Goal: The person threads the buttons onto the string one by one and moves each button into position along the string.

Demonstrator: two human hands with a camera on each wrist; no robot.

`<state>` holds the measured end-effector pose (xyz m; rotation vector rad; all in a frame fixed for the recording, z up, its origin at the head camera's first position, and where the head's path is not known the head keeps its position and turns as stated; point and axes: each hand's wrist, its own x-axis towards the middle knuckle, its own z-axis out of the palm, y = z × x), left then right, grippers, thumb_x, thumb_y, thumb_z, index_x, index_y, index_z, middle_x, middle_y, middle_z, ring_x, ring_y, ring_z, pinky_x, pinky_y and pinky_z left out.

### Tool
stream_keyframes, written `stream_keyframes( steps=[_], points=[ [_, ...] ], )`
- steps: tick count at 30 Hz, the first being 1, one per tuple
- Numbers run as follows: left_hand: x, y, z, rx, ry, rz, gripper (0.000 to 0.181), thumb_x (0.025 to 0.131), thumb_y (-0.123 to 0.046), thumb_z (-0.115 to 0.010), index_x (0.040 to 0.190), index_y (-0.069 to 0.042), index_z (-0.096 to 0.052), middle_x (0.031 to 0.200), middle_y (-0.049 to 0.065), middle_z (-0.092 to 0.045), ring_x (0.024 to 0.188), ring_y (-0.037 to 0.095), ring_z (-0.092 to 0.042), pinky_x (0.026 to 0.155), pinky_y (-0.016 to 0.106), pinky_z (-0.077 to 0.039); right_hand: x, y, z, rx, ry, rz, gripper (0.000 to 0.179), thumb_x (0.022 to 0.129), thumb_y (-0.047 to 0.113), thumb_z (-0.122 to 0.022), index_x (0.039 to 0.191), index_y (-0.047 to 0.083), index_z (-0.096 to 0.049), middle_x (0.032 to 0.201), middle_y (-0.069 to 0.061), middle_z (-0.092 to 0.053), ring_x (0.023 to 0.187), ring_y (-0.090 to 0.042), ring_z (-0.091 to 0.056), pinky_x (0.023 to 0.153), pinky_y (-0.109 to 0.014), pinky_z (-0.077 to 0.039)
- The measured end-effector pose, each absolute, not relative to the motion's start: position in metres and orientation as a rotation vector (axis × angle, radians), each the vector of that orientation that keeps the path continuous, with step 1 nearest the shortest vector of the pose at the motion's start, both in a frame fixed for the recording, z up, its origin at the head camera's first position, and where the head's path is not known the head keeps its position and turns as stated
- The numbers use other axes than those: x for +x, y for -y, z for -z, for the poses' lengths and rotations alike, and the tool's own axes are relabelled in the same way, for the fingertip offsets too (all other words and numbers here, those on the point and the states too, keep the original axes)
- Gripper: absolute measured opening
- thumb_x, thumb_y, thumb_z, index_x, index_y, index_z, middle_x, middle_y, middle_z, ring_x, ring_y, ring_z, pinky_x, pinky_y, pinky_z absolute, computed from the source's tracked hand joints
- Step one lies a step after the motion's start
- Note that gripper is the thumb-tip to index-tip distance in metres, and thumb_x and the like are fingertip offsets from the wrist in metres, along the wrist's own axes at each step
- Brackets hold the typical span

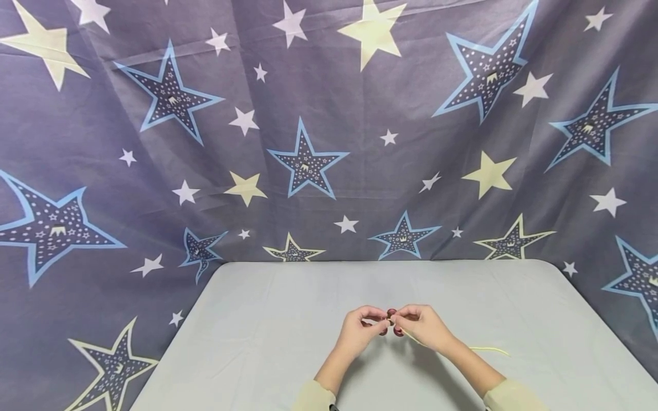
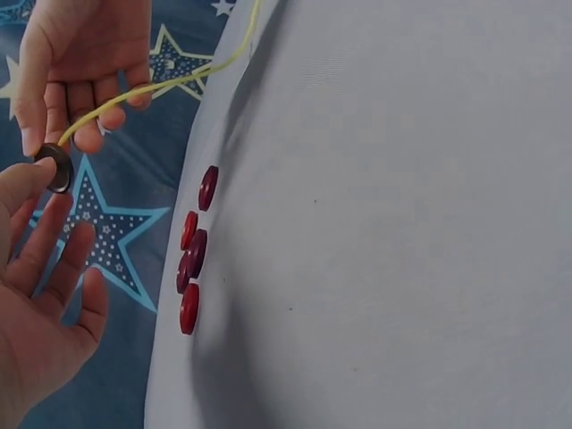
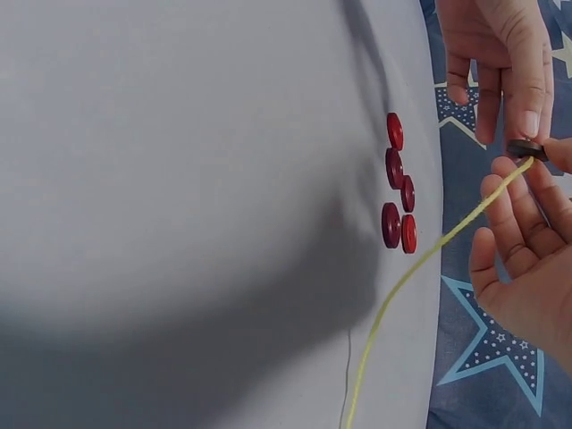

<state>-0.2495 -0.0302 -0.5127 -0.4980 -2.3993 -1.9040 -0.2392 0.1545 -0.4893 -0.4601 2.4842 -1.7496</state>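
In the left wrist view a dark, round button (image 2: 59,170) is held on edge between the thumb and finger of my left hand (image 2: 45,299). A yellow cord (image 2: 134,92) meets this button at its face. My right hand (image 3: 527,277) pinches the cord close against the button, its other fingers spread loosely. Whether the cord passes through a hole is hidden by the fingertips. From the head view, both hands meet over the table, left hand (image 1: 356,331) and right hand (image 1: 425,328) tip to tip. Several red and maroon buttons (image 3: 393,168) lie grouped beneath them.
The light grey table (image 1: 247,331) spreads around the hands. Past the right wrist, the free part of the cord (image 1: 488,349) trails on its surface. A dark star-patterned cloth (image 1: 319,97) hangs behind the table and down its left and right sides.
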Motion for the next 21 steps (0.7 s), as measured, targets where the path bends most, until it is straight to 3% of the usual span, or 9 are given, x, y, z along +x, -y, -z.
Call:
stream_keyframes(
  steps=[7, 14, 21],
  points=[
    [-0.236, 0.026, 0.493, -0.472, 2.446, 1.837, 0.009, 0.08, -0.008, -0.07, 0.087, -0.002, -0.07, 0.094, 0.015, -0.07, 0.082, 0.011, -0.062, 0.067, 0.018, -0.045, -0.24, -0.155, 0.492, -0.479, -2.448, 1.766, 0.024, 0.089, 0.013, -0.061, 0.092, -0.01, -0.066, 0.083, -0.026, -0.068, 0.069, -0.009, -0.065, 0.062, -0.021, -0.051],
    [-0.227, 0.028, 0.479, -0.507, 2.42, 1.862, 0.01, 0.082, -0.007, -0.067, 0.088, 0.001, -0.069, 0.089, 0.016, -0.069, 0.077, 0.009, -0.063, 0.066, 0.017, -0.045, -0.239, -0.155, 0.492, -0.527, -2.427, 1.781, 0.024, 0.088, 0.011, -0.062, 0.094, -0.012, -0.065, 0.084, -0.026, -0.068, 0.068, -0.006, -0.064, 0.063, -0.024, -0.053],
    [-0.23, 0.028, 0.485, -0.524, 2.385, 1.915, 0.009, 0.083, -0.003, -0.065, 0.089, 0.003, -0.068, 0.087, 0.02, -0.069, 0.074, 0.011, -0.064, 0.065, 0.016, -0.045, -0.236, -0.156, 0.488, -0.617, -2.589, 1.645, 0.02, 0.081, 0.017, -0.071, 0.093, 0.0, -0.067, 0.074, -0.009, -0.066, 0.064, -0.005, -0.058, 0.057, -0.021, -0.049]
  ],
)
